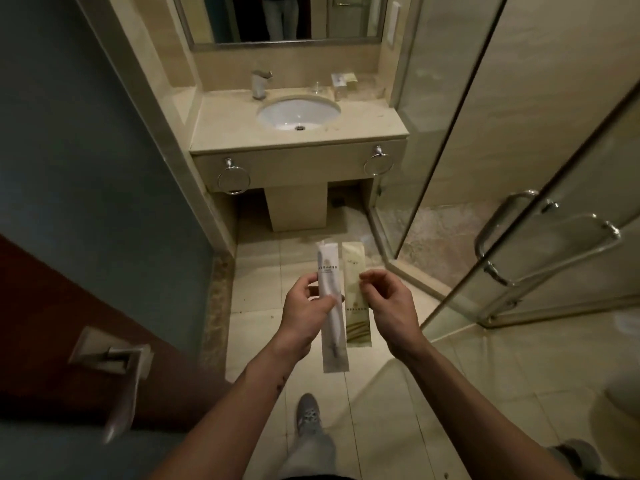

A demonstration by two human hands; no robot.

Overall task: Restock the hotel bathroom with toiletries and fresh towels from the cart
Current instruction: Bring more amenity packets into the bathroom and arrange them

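In the head view I stand in the bathroom doorway and hold two long flat toiletry packets upright in front of me. My left hand [304, 313] grips a white packet [329, 271] with dark print, thumb across its middle. Beside it is a cream and gold packet [355, 306]; my right hand [388, 303] pinches its right edge with curled fingers. Ahead stands the beige vanity counter [363, 126] with a white sink [298, 112] and a chrome tap [259, 83]. Both towel rings [233, 180] [378, 164] on the vanity front hang empty.
A small holder with boxed items [343, 83] and a glass [317, 87] sit at the counter's back right. The glass shower door [571, 150] with a chrome handle [540, 237] stands on the right. The wooden door with a lever handle [124, 375] is at my left. A toilet [623, 393] shows at the right edge.
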